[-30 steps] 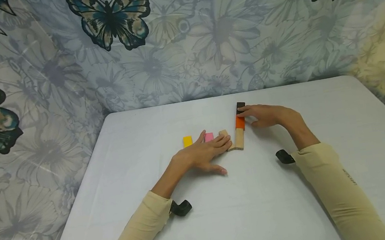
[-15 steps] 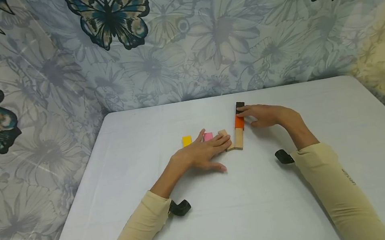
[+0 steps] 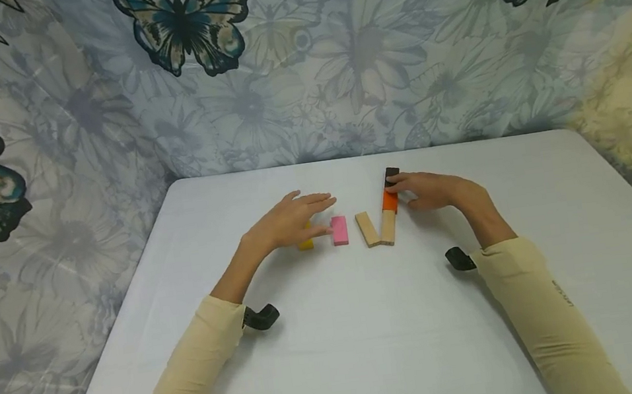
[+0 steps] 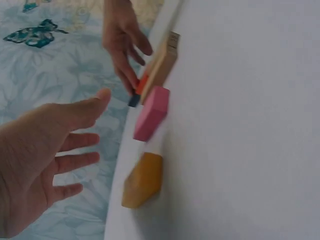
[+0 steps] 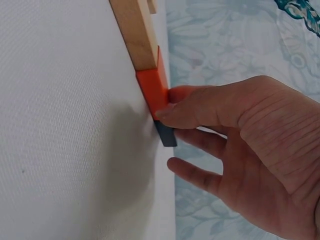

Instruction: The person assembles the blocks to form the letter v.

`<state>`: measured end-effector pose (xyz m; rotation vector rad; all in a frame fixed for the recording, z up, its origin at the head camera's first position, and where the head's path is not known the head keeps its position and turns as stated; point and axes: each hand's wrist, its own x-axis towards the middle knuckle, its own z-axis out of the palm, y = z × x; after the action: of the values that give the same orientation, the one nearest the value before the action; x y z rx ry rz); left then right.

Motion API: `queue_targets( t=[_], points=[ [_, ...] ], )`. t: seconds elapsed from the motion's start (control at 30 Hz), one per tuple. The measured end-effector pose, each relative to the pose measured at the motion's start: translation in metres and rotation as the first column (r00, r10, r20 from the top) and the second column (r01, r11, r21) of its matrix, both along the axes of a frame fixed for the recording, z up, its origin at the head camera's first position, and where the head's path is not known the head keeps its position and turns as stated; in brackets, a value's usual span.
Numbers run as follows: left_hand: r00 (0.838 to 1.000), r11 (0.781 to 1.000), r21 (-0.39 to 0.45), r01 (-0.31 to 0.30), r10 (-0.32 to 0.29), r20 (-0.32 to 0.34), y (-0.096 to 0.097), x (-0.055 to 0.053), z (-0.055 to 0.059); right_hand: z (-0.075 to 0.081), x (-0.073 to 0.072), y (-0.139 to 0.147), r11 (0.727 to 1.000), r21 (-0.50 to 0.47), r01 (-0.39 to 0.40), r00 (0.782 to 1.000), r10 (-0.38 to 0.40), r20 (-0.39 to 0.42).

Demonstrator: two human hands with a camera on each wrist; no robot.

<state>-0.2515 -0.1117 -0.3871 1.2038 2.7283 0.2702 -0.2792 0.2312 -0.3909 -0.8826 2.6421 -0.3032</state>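
Observation:
My left hand (image 3: pixel 286 222) hovers with spread fingers over the yellow block (image 4: pixel 144 180), holding nothing; it partly covers that block in the head view. Just right of its thumb lies a pink block (image 3: pixel 340 230). My right hand (image 3: pixel 431 190) pinches the orange block (image 5: pixel 151 87) between thumb and index finger, close to where it meets the black block (image 5: pixel 166 134). Orange and black sit end to end with a plain wooden block (image 3: pixel 388 227), forming one slanted line. A second plain wooden block (image 3: pixel 367 229) leans away to the left, its lower end meeting that line in a V.
The blocks lie on a white table (image 3: pixel 360 351), toward its far edge. Behind it hangs a flowered cloth (image 3: pixel 368 50) with butterflies. A black wrist device (image 3: pixel 261 317) sticks out from the left sleeve, another (image 3: pixel 459 259) from the right.
My left hand has lifted off the wooden block and moved left to above the yellow block, uncovering the pink and wooden blocks. My right hand stays at the orange and black blocks.

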Motion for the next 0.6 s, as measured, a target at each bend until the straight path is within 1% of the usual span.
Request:
queue_targets(
  t=[0.1,0.13,0.2,0.27,0.37,0.47,0.6],
  points=[
    [0.996,0.997,0.059,0.045,-0.049,0.075,-0.003,-0.007,-0.008,0.001,-0.001,-0.004,1.0,-0.002,-0.008,1.0,0.008,-0.002],
    [0.994,0.995,0.077,0.055,-0.063,0.094,0.0,-0.009,-0.011,0.001,-0.001,-0.002,1.0,-0.001,-0.01,1.0,0.01,-0.003],
    [0.991,0.994,0.087,0.066,-0.075,0.107,0.005,-0.011,-0.016,0.001,-0.001,0.0,1.0,-0.002,-0.009,1.0,0.009,0.001],
    [0.992,0.994,0.079,0.078,-0.085,0.095,0.009,-0.011,-0.019,0.0,-0.001,0.0,1.0,-0.009,-0.013,1.0,0.013,0.001],
    [0.994,0.995,0.042,0.091,-0.093,0.063,0.014,-0.009,-0.024,0.0,-0.001,0.0,1.0,-0.008,-0.014,1.0,0.014,0.001],
    [0.995,0.996,0.029,0.083,-0.084,0.048,0.018,-0.008,-0.026,0.0,-0.001,0.001,1.0,-0.004,-0.015,1.0,0.015,0.0],
    [0.996,0.997,0.038,0.067,-0.069,0.051,0.02,-0.008,-0.026,0.0,0.0,0.001,1.0,-0.002,-0.006,1.0,0.006,-0.001]
  ],
)
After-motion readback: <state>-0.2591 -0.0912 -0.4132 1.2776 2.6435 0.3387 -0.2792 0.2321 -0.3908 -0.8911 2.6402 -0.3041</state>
